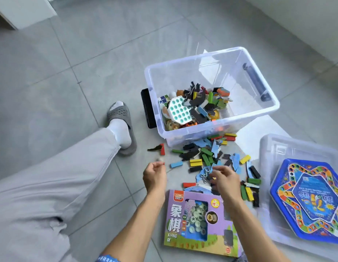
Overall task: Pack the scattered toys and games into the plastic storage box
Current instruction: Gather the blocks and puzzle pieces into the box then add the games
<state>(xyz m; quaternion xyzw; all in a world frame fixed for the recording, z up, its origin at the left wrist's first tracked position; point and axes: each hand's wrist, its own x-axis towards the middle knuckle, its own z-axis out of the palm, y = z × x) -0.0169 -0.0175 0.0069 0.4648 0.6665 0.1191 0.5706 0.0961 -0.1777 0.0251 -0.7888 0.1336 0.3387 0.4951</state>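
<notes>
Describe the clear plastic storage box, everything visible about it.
The clear plastic storage box stands upright and lidless on the grey tiled floor. It is rectangular, with a thick rolled rim and a dark handle on its far end. Mixed toys, including a white-and-teal hexagonal bubble toy, cover part of its bottom. Loose coloured blocks lie against its near wall.

Clear box point(262, 110) on grey tile floor point(70, 72), part-filled with toys. Loose coloured blocks point(206, 156) scattered in front. Left hand point(154, 175) pinches a small piece; right hand point(224, 179) hovers over blocks, fingers curled. Purple game box point(194, 224) below hands.
</notes>
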